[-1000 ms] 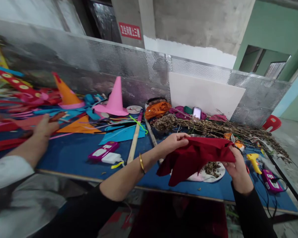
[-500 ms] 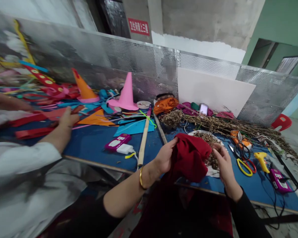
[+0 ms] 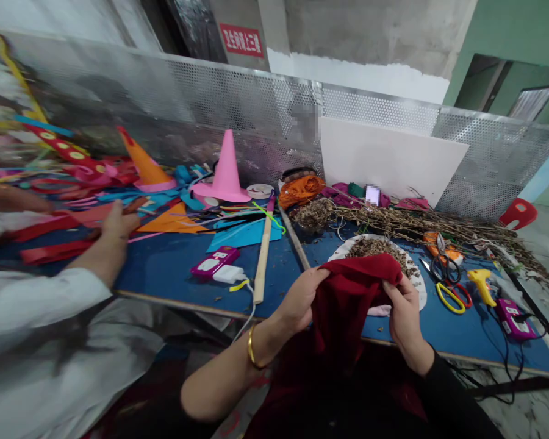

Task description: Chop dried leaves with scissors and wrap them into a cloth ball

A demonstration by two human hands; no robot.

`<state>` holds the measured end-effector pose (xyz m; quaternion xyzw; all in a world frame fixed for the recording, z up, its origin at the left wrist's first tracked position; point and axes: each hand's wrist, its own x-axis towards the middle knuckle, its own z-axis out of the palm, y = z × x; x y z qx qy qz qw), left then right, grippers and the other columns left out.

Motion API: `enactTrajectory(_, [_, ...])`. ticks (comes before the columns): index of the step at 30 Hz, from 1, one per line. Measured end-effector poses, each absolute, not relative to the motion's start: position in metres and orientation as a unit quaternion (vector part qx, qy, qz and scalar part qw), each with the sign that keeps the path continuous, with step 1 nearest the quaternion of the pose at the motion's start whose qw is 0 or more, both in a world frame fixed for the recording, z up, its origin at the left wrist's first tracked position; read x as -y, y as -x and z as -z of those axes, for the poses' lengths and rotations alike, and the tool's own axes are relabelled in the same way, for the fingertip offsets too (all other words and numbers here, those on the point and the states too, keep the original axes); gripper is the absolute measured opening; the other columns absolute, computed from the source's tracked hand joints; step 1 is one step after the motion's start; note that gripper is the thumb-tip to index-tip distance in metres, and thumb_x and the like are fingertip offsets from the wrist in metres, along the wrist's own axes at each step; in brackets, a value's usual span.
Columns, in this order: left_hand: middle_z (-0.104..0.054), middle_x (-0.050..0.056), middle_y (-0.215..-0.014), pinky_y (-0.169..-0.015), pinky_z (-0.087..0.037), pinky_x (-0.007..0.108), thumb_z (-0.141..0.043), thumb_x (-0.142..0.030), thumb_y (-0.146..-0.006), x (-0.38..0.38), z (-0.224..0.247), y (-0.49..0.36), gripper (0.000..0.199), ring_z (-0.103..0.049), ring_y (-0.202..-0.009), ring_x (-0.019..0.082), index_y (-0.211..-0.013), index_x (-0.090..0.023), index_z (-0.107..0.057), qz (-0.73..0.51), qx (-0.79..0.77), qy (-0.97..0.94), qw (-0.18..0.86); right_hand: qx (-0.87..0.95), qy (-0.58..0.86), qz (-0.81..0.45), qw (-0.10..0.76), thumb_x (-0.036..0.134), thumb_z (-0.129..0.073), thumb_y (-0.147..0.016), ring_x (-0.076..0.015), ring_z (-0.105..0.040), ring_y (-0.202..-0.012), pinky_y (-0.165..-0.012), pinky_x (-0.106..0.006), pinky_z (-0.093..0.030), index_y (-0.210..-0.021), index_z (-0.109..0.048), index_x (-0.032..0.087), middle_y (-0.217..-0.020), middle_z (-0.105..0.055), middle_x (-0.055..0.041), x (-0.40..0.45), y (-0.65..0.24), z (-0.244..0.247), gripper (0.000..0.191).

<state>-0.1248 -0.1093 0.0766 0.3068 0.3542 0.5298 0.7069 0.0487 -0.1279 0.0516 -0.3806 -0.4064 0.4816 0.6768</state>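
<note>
A dark red cloth [image 3: 348, 292] hangs between my two hands over the table's front edge. My left hand [image 3: 302, 299], with a gold bangle at its wrist, is closed on the cloth's left end. My right hand [image 3: 403, 308] pinches its upper right corner between thumb and fingers. Behind the cloth lies a white round plate [image 3: 418, 283] heaped with dried brown plant bits [image 3: 370, 246], partly covered by the cloth. Scissors with yellow and red handles [image 3: 451, 297] and a yellow glue gun [image 3: 482, 286] rest to the right of my right hand.
At the left, a person's hand [image 3: 114, 235] holds red strips over the blue table [image 3: 160, 268]. A pink pointed hat [image 3: 226, 171], a wooden stick [image 3: 264, 256] and a purple power strip [image 3: 215, 263] lie between us. Dried stalks [image 3: 402, 225] stretch along the back right.
My right hand has taken hold of the cloth's right side. The cloth is now stretched between both hands and hangs down, and more of the plate shows.
</note>
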Motion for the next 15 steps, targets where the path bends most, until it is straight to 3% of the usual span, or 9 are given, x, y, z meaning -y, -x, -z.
enactTrajectory(3, [-0.073,0.004,-0.078,-0.069,-0.051,0.028,-0.065,-0.03,-0.068,0.105,-0.074,0.137,0.027,-0.066,-0.073,0.02,-0.089,-0.013,-0.066,-0.543,-0.419,-0.382,0.619,0.409,0.371,-0.547,0.63,0.027,-0.072,-0.069,-0.0202,-0.064,-0.088,-0.079,-0.031,-0.05,-0.099,-0.071,0.024,-0.097,-0.072,-0.0006,0.135,-0.059,-0.056,0.03])
enactTrajectory(6, [-0.07,0.002,-0.074,-0.064,-0.049,0.027,-0.055,-0.031,-0.074,0.099,-0.071,0.151,0.023,-0.063,-0.068,0.019,-0.085,-0.015,-0.066,-0.496,-0.494,-0.502,0.508,0.399,0.371,-0.598,0.588,0.03,-0.073,-0.069,-0.0195,-0.064,-0.079,-0.072,-0.03,-0.051,-0.093,-0.072,0.022,-0.089,-0.073,-0.0011,0.142,-0.064,-0.057,0.025])
enactTrajectory(8, [-0.07,0.002,-0.077,-0.071,-0.049,0.03,-0.05,-0.027,-0.076,0.097,-0.069,0.156,0.022,-0.063,-0.073,0.02,-0.085,-0.017,-0.067,-0.435,-0.539,-0.6,0.399,0.381,0.376,-0.617,0.577,0.033,-0.073,-0.069,-0.019,-0.064,-0.076,-0.07,-0.03,-0.051,-0.09,-0.072,0.021,-0.085,-0.073,-0.0015,0.145,-0.065,-0.055,0.024])
enactTrajectory(11, [-0.07,0.004,-0.102,-0.093,-0.044,0.036,-0.052,-0.017,-0.071,0.102,-0.066,0.149,0.034,-0.062,-0.098,0.023,-0.102,-0.02,-0.066,-0.381,-0.534,-0.714,0.245,0.355,0.389,-0.626,0.575,0.035,-0.075,-0.068,-0.0172,-0.063,-0.07,-0.066,-0.028,-0.05,-0.087,-0.072,0.02,-0.08,-0.072,-0.0014,0.148,-0.064,-0.049,0.024])
enactTrajectory(13, [-0.063,0.007,-0.121,-0.103,-0.038,0.037,-0.055,-0.014,-0.071,0.11,-0.063,0.135,0.045,-0.055,-0.114,0.024,-0.115,-0.02,-0.061,-0.383,-0.465,-0.767,0.22,0.349,0.394,-0.631,0.57,0.035,-0.076,-0.068,-0.0162,-0.062,-0.068,-0.066,-0.027,-0.049,-0.087,-0.072,0.02,-0.079,-0.072,-0.0013,0.149,-0.063,-0.046,0.024])
enactTrajectory(15, [-0.061,0.008,-0.125,-0.103,-0.04,0.034,-0.059,-0.019,-0.074,0.118,-0.059,0.117,0.049,-0.055,-0.115,0.022,-0.123,-0.019,-0.056,-0.369,-0.403,-0.795,0.263,0.358,0.394,-0.634,0.561,0.035,-0.075,-0.069,-0.0163,-0.062,-0.069,-0.067,-0.027,-0.048,-0.088,-0.073,0.02,-0.08,-0.072,-0.0016,0.15,-0.062,-0.043,0.025])
